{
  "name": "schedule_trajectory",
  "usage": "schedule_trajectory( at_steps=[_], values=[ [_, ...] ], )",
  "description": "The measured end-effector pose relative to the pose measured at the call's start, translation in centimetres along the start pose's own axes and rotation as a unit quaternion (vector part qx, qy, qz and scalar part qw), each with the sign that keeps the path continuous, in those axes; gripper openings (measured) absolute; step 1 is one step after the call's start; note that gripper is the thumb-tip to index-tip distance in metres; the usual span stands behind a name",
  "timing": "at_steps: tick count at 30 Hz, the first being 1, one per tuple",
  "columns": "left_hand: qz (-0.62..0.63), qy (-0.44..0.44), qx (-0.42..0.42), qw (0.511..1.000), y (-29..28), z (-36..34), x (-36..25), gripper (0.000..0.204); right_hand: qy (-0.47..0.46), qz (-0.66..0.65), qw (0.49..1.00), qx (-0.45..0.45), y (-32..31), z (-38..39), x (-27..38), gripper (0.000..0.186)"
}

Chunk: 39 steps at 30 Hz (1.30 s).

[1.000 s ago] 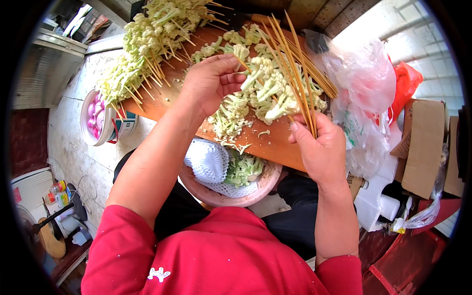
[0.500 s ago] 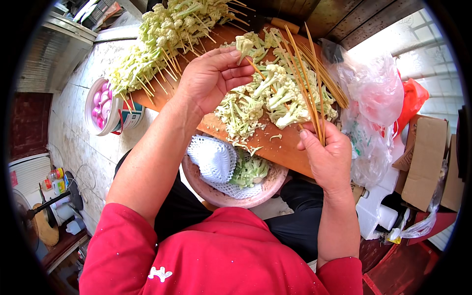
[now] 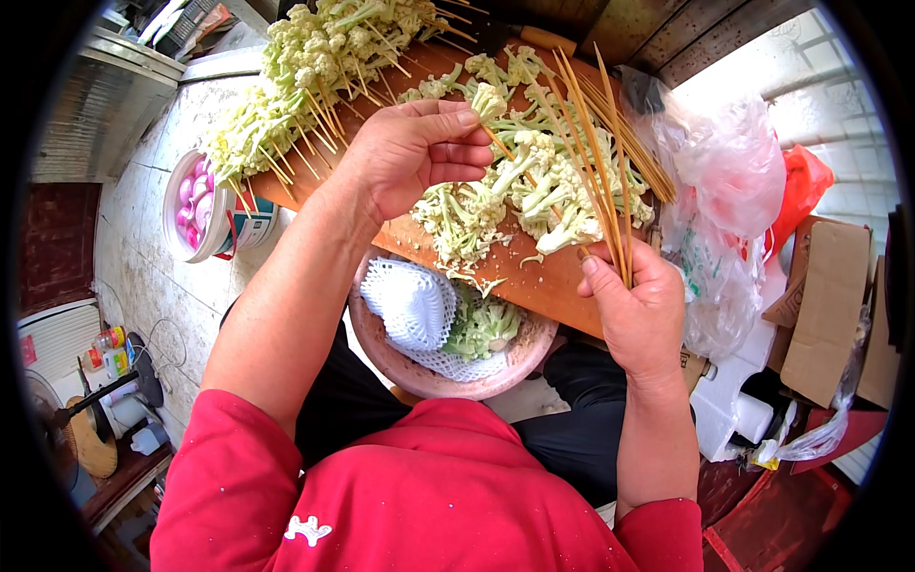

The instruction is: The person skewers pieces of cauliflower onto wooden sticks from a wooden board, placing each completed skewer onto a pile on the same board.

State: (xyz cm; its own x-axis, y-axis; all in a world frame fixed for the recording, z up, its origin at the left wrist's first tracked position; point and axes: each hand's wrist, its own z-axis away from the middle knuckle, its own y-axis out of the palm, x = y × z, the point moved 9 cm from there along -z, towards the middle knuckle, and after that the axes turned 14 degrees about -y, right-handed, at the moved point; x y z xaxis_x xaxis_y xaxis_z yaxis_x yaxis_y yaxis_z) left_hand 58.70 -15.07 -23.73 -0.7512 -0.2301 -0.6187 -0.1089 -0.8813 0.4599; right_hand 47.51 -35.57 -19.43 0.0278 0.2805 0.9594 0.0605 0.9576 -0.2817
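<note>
A pale cauliflower floret (image 3: 489,101) is pinched between the thumb and fingers of my left hand (image 3: 419,153), above the far part of the orange-brown board (image 3: 548,297). My right hand (image 3: 634,300) is closed around several bamboo skewers (image 3: 596,172) that fan upward. One skewer (image 3: 510,153) slants left from that hand, its tip at the base of the floret; whether it has pierced the floret I cannot tell. Loose cauliflower pieces (image 3: 534,167) lie heaped on the board between my hands. Skewered cauliflower (image 3: 334,57) is stacked at the far left.
More skewers (image 3: 648,167) lie at the board's right, beside clear plastic bags (image 3: 724,191). A wooden knife handle (image 3: 548,40) shows at the back. Below the board, a pink basin (image 3: 381,348) holds foam netting and cauliflower. A bucket of purple onions (image 3: 195,250) stands left; cardboard (image 3: 827,315) right.
My left hand has shifted slightly left and toward me. The floret has turned in its fingers, showing its head beyond the fingertips. My right hand keeps nearly the same place with the skewers.
</note>
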Motion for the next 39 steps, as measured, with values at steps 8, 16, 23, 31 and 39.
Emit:
schedule_trajectory(
  at_steps=[8,16,23,31,39],
  values=[
    [-0.035,-0.013,-0.003,0.999,1.9,0.2,1.8,0.011,0.016,-0.022,1.0,-0.003,0.6,-0.4,-0.5,0.012],
    [-0.039,0.012,0.014,0.999,2.2,0.2,1.3,0.014,0.012,-0.014,1.0,-0.003,0.4,-0.6,-0.6,0.012],
    [-0.254,0.082,-0.167,0.949,-2.2,-1.0,0.1,0.018,0.03,-0.048,0.998,-0.041,-0.4,-0.7,-0.4,0.014],
    [-0.749,0.129,-0.205,0.616,0.6,-2.7,5.6,0.027,0.031,-0.026,0.999,-0.009,0.5,-0.4,-0.1,0.013],
    [-0.581,0.037,-0.18,0.793,-0.7,-3.2,3.6,0.026,0.04,-0.032,0.999,-0.018,0.1,-0.3,-0.3,0.012]
  ],
)
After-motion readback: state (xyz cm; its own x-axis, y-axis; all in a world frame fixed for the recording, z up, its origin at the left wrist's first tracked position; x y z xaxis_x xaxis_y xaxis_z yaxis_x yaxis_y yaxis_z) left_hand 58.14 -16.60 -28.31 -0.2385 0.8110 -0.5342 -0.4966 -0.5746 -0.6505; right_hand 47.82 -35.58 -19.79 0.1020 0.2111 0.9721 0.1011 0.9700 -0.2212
